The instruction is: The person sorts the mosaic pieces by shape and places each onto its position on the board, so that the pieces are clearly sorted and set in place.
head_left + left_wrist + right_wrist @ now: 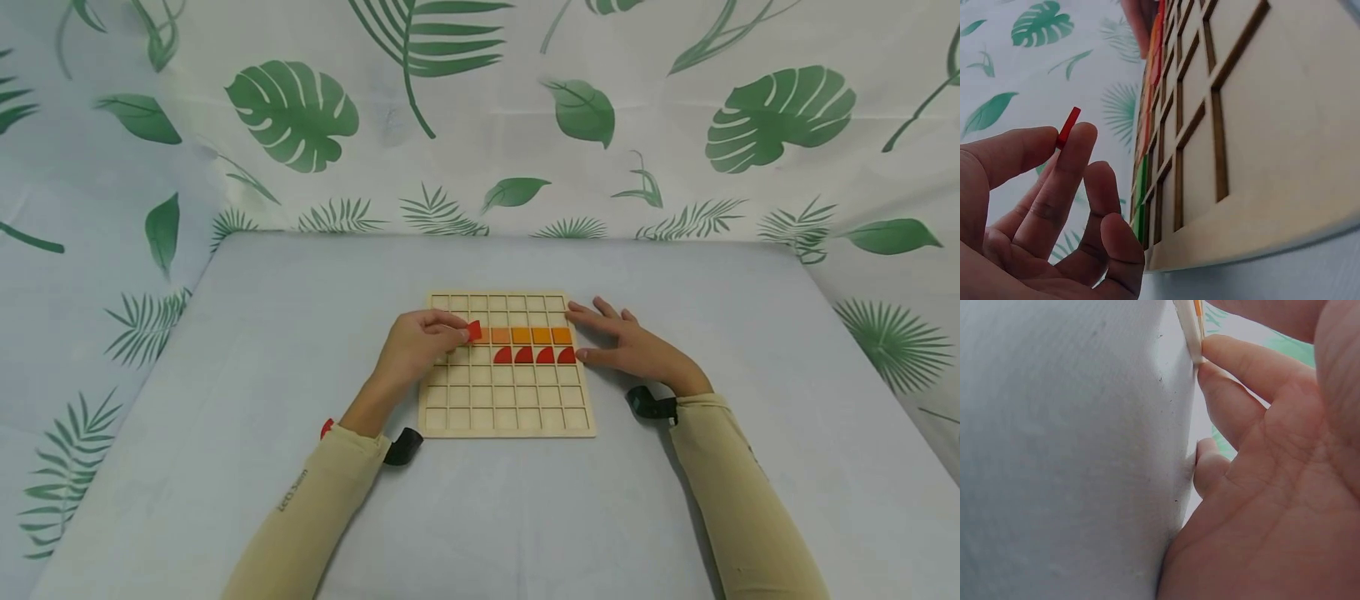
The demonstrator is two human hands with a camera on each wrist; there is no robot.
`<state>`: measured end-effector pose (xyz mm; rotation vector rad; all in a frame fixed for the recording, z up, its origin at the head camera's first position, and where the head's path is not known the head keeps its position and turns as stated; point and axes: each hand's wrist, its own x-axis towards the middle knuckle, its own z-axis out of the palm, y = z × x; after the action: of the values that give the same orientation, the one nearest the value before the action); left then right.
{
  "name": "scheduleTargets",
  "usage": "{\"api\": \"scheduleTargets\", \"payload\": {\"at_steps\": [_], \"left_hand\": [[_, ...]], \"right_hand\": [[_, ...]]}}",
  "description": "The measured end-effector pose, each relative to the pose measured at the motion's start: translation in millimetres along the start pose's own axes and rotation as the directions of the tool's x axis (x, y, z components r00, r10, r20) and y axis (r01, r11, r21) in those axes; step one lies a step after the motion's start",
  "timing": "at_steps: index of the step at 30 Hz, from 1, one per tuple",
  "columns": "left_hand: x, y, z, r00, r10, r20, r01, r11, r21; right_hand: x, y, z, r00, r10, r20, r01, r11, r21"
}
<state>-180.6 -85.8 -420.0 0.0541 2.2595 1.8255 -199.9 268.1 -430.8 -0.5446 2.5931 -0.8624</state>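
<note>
My left hand [416,346] pinches a small red tile [474,332] between thumb and fingertips, over the left part of a wooden grid board [506,433]. In the left wrist view the red tile [1069,127] shows edge-on, with the other fingers loosely bent below it. My right hand [633,346] lies at the board's right edge, fingers spread; in the right wrist view its fingertips [1210,347] meet that edge. Square orange tiles [542,336] fill part of one row. In the row nearer me sit several red quarter-circle tiles [545,356].
A red piece [327,427] lies partly hidden behind the left sleeve [322,492]. In the left wrist view a green tile [1140,181] sits at the board's far side. Black wrist cameras [403,447] hang by both sleeves. A leaf-patterned cloth [480,117] stands behind the white table [525,517].
</note>
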Motion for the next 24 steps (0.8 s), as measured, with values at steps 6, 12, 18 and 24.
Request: {"api": "scheduleTargets", "payload": {"at_steps": [6,12,18,24], "left_hand": [[-1.1,-1.2,8.0,1.0,0.028,-0.012,-0.026,0.991,0.134],[-3.4,-3.6,13.7,0.998,0.056,-0.003,-0.054,0.979,0.195],[-5.1,-5.7,17.3,0.995,0.102,-0.022,-0.094,0.968,0.234],[-8.1,-3.6,21.0,0.991,0.131,-0.027,-0.119,0.955,0.27]], "right_hand": [[-0.7,-1,0,1.0,-0.008,0.0,0.008,1.0,0.008],[0.4,2,0,1.0,-0.016,-0.004,0.016,1.0,-0.005],[0.0,1,1,1.0,-0.008,-0.007,0.008,1.0,0.004],[-0.6,1,1,1.0,-0.009,-0.011,0.009,1.0,0.005]]}}
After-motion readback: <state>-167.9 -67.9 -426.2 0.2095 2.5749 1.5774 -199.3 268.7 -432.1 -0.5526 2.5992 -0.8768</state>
